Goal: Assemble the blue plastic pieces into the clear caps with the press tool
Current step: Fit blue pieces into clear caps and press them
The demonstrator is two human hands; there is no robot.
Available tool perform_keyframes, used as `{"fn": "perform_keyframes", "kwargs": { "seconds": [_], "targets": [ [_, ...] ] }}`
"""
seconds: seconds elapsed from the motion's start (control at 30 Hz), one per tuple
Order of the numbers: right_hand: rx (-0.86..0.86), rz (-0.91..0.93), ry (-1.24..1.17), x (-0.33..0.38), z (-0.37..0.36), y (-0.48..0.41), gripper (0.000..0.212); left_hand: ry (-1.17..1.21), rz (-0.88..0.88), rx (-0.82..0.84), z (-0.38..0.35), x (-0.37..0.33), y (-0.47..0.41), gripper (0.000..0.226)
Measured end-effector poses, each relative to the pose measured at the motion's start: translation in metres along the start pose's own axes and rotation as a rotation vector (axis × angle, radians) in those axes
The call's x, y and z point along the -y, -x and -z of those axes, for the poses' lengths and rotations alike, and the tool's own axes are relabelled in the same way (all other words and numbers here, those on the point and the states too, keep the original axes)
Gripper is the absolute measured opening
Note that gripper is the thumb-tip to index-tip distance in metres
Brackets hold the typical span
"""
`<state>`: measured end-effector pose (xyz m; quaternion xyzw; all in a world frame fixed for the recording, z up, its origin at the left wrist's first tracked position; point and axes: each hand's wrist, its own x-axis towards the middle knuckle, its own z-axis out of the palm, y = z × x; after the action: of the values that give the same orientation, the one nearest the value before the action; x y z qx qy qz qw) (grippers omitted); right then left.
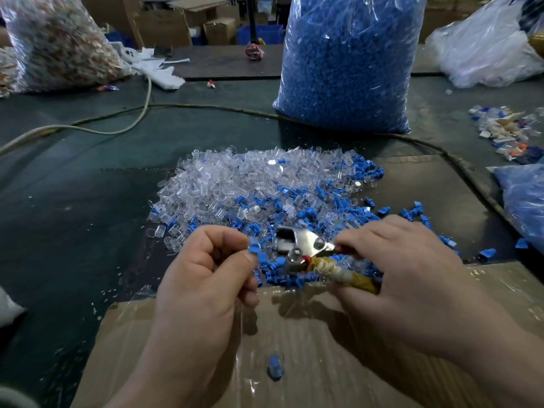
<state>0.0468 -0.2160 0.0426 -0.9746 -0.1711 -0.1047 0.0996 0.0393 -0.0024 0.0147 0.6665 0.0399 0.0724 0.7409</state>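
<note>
Left hand (pixel 203 272) grip pinches blue piece (pixel 253 249); right hand (pixel 403 260) grips press tool (pixel 306 245).

Silver metal hand press tool (pixel 306 245): bright polished plates, handle wrapped in frayed yellowish tape and white cloth. Small clear plastic caps (pixel 235 178), heaped mid-table: glossy, transparent. Small blue plastic pieces (pixel 338 201): matt, ribbed. Brown corrugated cardboard sheet (pixel 294 334) at the near edge: glossy clear film over it. Dark green table top (pixel 88 201): matt, scuffed.
</note>
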Motion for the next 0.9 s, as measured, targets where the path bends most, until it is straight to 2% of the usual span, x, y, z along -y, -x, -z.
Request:
{"fn": "perform_keyframes", "kwargs": {
  "seconds": [0.13, 0.2, 0.3, 0.43, 0.57, 0.63, 0.7, 0.8, 0.9],
  "targets": [
    [0.146, -0.117, 0.155, -0.005, -0.006, -0.01, 0.065, -0.115, 0.175, 0.126, -0.003, -0.002, 0.005, 0.034],
    [0.208, -0.136, 0.159, -0.005, -0.007, -0.014, 0.07, -0.174, 0.182, 0.15, -0.008, -0.001, 0.008, 0.034],
    [0.153, -0.131, 0.153, -0.002, -0.005, -0.014, 0.071, -0.243, 0.139, 0.114, -0.01, 0.002, 0.008, 0.033],
    [-0.087, -0.005, 0.011, 0.019, -0.003, -0.002, 0.043, -0.384, 0.034, 0.087, -0.011, 0.008, 0.011, 0.026],
    [-0.052, 0.154, -0.042, 0.035, -0.009, 0.002, 0.024, -0.586, -0.192, 0.085, -0.014, 0.004, 0.018, 0.021],
    [-0.041, 0.16, -0.069, 0.033, -0.009, 0.003, 0.013, -0.602, -0.239, 0.077, -0.014, 0.0, 0.02, 0.016],
    [-0.052, 0.151, -0.095, 0.032, -0.008, 0.003, 0.015, -0.54, -0.224, 0.073, -0.014, -0.002, 0.019, 0.003],
    [-0.089, 0.183, -0.152, 0.034, -0.008, 0.002, 0.025, -0.512, -0.109, 0.113, -0.009, -0.003, 0.015, 0.039],
    [-0.148, 0.246, -0.199, 0.038, -0.009, 0.003, 0.027, -0.528, -0.038, 0.196, -0.004, -0.005, 0.013, 0.055]
  ]
}}
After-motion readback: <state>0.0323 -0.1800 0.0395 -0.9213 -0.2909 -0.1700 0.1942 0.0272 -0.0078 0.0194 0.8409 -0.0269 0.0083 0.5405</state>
